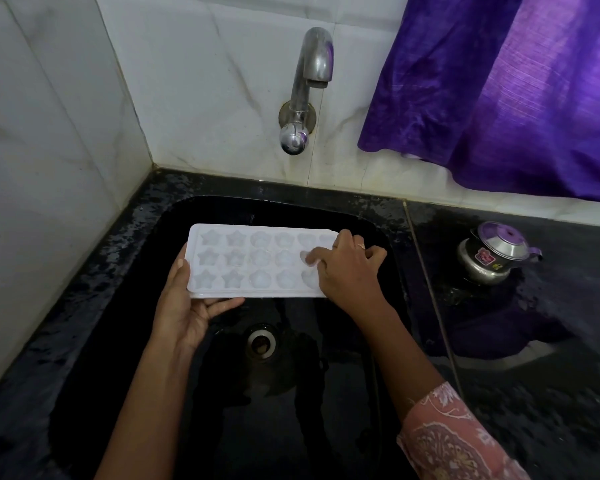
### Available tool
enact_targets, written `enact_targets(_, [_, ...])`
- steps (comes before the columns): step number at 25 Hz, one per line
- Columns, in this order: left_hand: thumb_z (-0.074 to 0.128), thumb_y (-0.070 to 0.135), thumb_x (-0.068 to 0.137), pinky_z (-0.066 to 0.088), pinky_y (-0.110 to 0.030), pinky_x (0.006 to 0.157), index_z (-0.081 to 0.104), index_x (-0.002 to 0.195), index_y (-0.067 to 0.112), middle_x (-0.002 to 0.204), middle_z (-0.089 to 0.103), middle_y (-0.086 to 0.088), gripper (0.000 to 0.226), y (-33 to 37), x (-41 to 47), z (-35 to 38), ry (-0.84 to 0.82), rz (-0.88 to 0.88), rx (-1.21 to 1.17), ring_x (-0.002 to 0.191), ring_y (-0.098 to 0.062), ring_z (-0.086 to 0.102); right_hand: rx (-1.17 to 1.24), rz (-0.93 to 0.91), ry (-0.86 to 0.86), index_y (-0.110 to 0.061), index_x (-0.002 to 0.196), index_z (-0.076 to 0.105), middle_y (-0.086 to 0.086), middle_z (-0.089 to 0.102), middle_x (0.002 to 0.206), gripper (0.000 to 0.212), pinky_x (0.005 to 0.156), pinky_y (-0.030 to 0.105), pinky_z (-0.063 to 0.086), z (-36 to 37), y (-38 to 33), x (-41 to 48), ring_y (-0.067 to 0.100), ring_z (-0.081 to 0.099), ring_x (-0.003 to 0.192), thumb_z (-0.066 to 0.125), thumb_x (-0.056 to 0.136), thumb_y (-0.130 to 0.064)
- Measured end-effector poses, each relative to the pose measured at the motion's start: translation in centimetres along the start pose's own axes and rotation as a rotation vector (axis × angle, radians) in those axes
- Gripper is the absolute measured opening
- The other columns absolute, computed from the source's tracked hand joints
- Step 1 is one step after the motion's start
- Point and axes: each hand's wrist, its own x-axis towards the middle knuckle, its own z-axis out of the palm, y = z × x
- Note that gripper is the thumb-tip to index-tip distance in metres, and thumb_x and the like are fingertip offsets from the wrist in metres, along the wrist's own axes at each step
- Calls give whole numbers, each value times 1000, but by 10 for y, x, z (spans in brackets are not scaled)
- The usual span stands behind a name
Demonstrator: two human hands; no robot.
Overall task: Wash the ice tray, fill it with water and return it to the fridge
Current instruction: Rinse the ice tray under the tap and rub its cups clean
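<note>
A white ice tray point(246, 261) with star-shaped and round cups is held level over the black sink point(278, 393). My left hand point(184, 303) supports its left end, with the thumb along the edge and the fingers underneath. My right hand point(347, 268) lies over the tray's right end, its fingertips pressing into a cup in the middle row. The steel tap point(309, 88) on the back wall gives no water.
A drain point(261, 342) sits in the sink floor below the tray. A small steel kettle with a purple lid point(496, 254) stands on the wet black counter to the right. A purple curtain point(499, 91) hangs at the upper right. White tiled walls close the left and back.
</note>
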Motion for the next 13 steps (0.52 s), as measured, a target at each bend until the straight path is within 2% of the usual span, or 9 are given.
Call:
enact_targets(3, [30, 39, 100, 57, -36, 50, 44, 135, 33, 111, 64, 4, 38, 0, 0, 1, 19, 2, -22, 77, -17, 72, 74, -42, 60, -35, 114, 61, -3, 29, 100, 36, 89, 37, 14, -7, -10, 1, 19, 36, 108, 39, 92, -15])
enact_targets(6, [30, 39, 100, 57, -35, 50, 43, 136, 33, 111, 64, 4, 39, -1, -1, 3, 18, 5, -15, 78, -16, 72, 53, -113, -17, -37, 117, 60, -3, 26, 101, 39, 93, 39, 15, -6, -23, 3, 20, 34, 111, 39, 93, -15])
enact_targets(11, [30, 40, 100, 56, -35, 51, 44, 134, 33, 111, 64, 5, 38, -1, -1, 4, 0, 22, 9, 80, -16, 72, 7, -117, -104, -35, 123, 57, 5, 38, 118, 41, 97, 41, 17, 0, -29, 7, 23, 32, 118, 37, 94, -15])
enact_targets(13, [30, 41, 100, 56, -34, 50, 45, 133, 33, 111, 65, 4, 38, -1, 0, 3, -3, 20, 22, 80, -16, 72, 5, -115, -108, -36, 122, 58, 4, 38, 118, 40, 98, 41, 17, 1, -29, 8, 22, 32, 118, 38, 95, -15])
